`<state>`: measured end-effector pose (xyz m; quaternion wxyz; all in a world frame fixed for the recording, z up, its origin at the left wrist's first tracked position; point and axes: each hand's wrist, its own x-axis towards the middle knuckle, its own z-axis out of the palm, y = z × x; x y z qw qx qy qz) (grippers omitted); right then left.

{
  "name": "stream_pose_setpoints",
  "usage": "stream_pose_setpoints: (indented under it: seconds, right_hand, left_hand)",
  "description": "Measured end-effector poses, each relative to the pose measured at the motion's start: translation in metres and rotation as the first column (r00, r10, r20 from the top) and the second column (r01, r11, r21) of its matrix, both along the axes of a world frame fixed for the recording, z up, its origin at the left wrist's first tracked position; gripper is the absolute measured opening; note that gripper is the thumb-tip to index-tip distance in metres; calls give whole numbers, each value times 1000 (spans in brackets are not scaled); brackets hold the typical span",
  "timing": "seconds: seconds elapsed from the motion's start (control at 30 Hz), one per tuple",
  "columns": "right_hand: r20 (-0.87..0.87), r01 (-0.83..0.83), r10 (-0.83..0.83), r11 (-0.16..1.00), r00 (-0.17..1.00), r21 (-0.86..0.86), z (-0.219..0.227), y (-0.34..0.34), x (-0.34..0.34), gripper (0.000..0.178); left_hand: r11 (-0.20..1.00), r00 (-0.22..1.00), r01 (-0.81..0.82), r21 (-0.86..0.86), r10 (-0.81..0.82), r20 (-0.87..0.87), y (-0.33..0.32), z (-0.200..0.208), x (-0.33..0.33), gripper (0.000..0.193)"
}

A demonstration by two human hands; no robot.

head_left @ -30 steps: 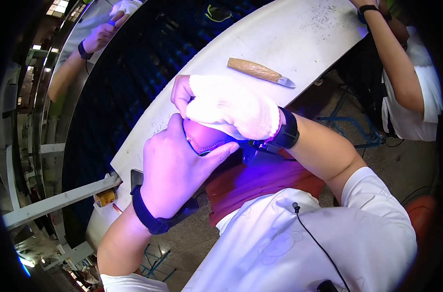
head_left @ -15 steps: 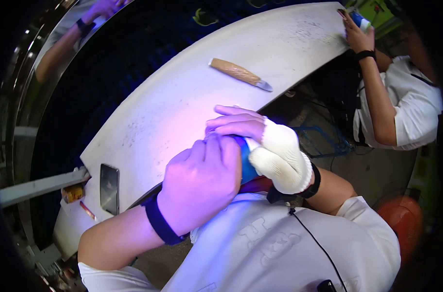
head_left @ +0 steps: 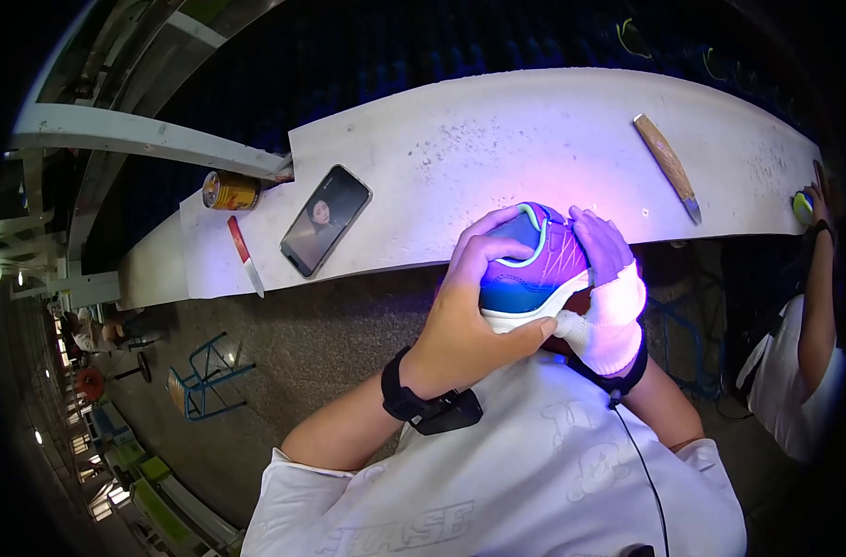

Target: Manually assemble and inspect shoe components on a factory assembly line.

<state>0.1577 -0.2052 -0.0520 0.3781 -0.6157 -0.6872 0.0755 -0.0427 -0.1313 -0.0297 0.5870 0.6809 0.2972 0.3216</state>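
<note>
A shoe (head_left: 540,269) with a blue upper, pale green collar trim and white sole is held up at my chest, by the near edge of the white bench. My left hand (head_left: 483,302) grips its left side, fingers over the collar and thumb along the sole. On the other side my right hand (head_left: 609,278), in a white fingerless glove, is closed round the shoe, its fingertips against the upper. Purple light falls on the glove and shoe. The shoe's far end is partly hidden by my hands.
On the white bench (head_left: 423,200) lie a wood-handled knife (head_left: 669,167), a phone (head_left: 326,221) and a red-handled knife (head_left: 246,256). A yellow can (head_left: 230,190) stands by a metal beam (head_left: 154,135). At far right a co-worker's hand (head_left: 819,206) holds something. A blue-framed stool (head_left: 209,376) is on the floor.
The view has swung left, so the phone, can and stool show more fully. My left hand has shifted from covering the shoe to its left side, and more of the shoe shows.
</note>
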Motion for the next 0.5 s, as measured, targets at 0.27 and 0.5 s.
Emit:
stream_pose_setpoints:
  seconds: [0.27,0.5]
  right_hand:
    - [-68,-10,9,1000,998,-9,-2,-5,-4,92]
    - [-87,9,-7,1000,996,21,-12,-12,10,90]
  left_hand:
    - [976,1000,-5,219,8,-13,4,-6,-8,66]
    - [996,996,-84,35,84,-1,-1,-18,-14,50]
